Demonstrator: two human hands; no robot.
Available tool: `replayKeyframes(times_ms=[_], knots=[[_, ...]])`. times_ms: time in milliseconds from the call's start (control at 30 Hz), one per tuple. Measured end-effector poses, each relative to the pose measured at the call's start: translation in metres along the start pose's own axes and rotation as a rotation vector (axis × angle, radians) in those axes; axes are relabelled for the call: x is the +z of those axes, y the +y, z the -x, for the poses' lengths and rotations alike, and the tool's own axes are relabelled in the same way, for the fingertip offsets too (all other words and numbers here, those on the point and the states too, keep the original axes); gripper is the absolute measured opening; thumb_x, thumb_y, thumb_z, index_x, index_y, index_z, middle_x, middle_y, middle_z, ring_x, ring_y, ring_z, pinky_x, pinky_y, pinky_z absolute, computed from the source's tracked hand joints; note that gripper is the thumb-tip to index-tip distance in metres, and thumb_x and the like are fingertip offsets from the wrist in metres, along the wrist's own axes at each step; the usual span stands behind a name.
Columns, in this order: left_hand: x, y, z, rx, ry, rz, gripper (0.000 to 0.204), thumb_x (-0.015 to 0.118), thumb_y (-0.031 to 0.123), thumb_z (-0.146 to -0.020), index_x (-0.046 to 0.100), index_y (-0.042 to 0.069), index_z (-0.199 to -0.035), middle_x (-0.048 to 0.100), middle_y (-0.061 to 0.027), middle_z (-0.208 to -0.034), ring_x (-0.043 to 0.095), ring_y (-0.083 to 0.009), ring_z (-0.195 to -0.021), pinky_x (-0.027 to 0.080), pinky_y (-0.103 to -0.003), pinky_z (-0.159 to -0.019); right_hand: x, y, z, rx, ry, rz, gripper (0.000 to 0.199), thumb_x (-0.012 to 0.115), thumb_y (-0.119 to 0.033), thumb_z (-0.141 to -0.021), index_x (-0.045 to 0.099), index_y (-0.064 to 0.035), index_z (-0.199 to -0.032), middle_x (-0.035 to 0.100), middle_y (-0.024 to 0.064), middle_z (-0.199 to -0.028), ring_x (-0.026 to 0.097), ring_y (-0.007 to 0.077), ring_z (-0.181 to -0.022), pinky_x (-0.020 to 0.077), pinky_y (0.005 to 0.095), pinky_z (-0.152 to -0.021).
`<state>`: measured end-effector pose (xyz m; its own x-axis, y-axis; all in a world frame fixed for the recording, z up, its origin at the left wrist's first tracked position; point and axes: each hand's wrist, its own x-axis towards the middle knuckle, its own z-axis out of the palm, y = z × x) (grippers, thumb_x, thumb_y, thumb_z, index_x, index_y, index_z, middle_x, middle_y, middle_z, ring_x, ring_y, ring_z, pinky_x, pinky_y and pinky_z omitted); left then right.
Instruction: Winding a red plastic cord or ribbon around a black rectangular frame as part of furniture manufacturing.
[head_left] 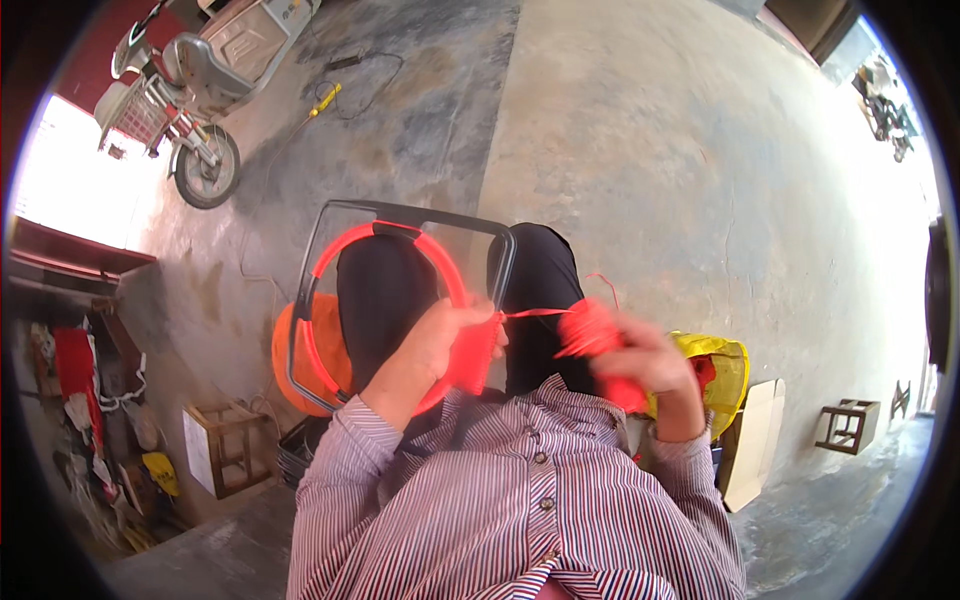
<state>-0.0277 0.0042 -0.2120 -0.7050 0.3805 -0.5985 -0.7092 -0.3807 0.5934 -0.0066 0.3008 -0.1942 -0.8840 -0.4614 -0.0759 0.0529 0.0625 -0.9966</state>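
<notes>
Over my lap a black frame [440, 216] with rounded corners surrounds an orange-red ring [441, 258], which has a dark stretch at its top. My left hand [437, 338] is closed on the ring's right side, where a broad red woven-looking piece [472, 358] hangs beneath the fingers. From there a red strand [537, 312] runs tight across to a loose bundle of red cord [588, 328]. My right hand [652, 360] is wrapped round that bundle, to the right of my knees. Motion blurs the bundle and the right fingers somewhat.
A yellow bag [733, 358] with red stuff inside stands at my right, beside a cardboard flap [758, 445]. At my left are an orange rounded thing [290, 352] and a wooden stool [232, 450]. Farther off stand a motorbike [200, 75] and a yellow power strip [325, 99] with cable.
</notes>
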Motion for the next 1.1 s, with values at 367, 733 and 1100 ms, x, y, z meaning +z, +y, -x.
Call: replayKeyframes(times_ms=[367,733,1100], knots=[[0.017,-0.015,0.005,0.042,-0.089,0.061,0.014,0.068,0.012,-0.085,0.058,0.002,-0.087,0.065,-0.0173,-0.074,0.067,-0.0279,-0.063,0.057,-0.038,-0.056,0.05,-0.002,-0.096,-0.221,0.139,0.194,0.088,0.067,0.0,-0.07,0.027,-0.0082,-0.148,0.061,0.0089,-0.096,0.061,0.0253,-0.084,0.0489,0.0343,-0.079],[0.016,-0.011,0.004,0.061,-0.027,-0.026,0.02,0.07,0.018,-0.085,0.059,0.002,-0.086,0.066,-0.0173,-0.075,0.066,-0.027,-0.063,0.056,-0.037,-0.057,0.046,-0.011,-0.077,-0.393,0.442,-0.094,0.028,0.07,-0.006,-0.082,0.062,0.0006,-0.108,0.065,0.0029,-0.095,0.06,0.0103,-0.085,0.0498,0.0272,-0.077],[-0.01,-0.007,0.0,0.149,0.025,0.121,0.018,0.067,0.017,-0.088,0.06,0.001,-0.089,0.065,-0.0166,-0.074,0.066,-0.0268,-0.063,0.055,-0.037,-0.058,-0.067,0.028,0.03,-0.198,0.306,-1.055,0.018,0.055,-0.024,-0.087,0.051,-0.0069,-0.084,0.05,0.0011,-0.055,0.052,0.0143,-0.049,0.0449,0.0302,-0.052]])
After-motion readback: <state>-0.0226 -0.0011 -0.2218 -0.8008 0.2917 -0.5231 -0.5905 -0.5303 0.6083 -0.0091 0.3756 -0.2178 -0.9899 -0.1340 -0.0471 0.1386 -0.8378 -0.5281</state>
